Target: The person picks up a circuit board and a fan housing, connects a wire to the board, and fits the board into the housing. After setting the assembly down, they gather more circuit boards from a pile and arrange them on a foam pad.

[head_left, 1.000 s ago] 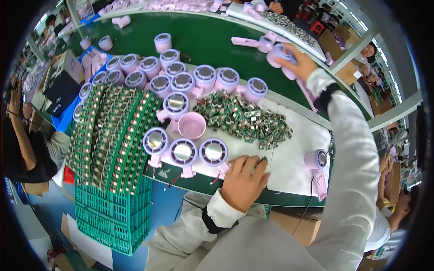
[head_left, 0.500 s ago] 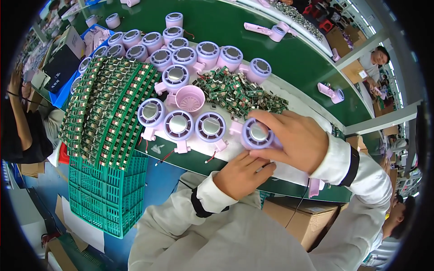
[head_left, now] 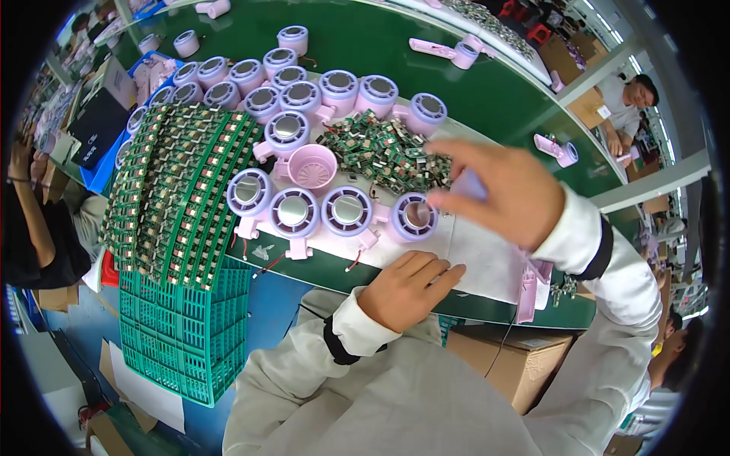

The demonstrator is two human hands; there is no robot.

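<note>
My right hand (head_left: 506, 190) hovers over the right side of the board pile, blurred by motion. Between its thumb and fingers shows a lavender plastic piece (head_left: 469, 185), mostly hidden by the hand. Left of the thumb, a pink-and-lavender mini fan head (head_left: 414, 217) with a shiny disc lies at the right end of the front row. More fan heads (head_left: 347, 211) lie beside it, some with short red wires. My left hand (head_left: 414, 291) rests at the table's front edge, fingers loosely stretched and holding nothing. An open pink fan housing (head_left: 312, 166) sits behind the row.
A heap of small green circuit boards (head_left: 388, 152) lies mid-table. Sheets of boards (head_left: 179, 190) cover a green plastic crate (head_left: 167, 327) at left. A pink handle part (head_left: 527, 295) lies at the right front edge. Across the table sits a co-worker (head_left: 627, 106).
My right hand has let go of the fan head at the row's end and moved up and right. It now has a lavender piece in it. My left hand has barely moved.
</note>
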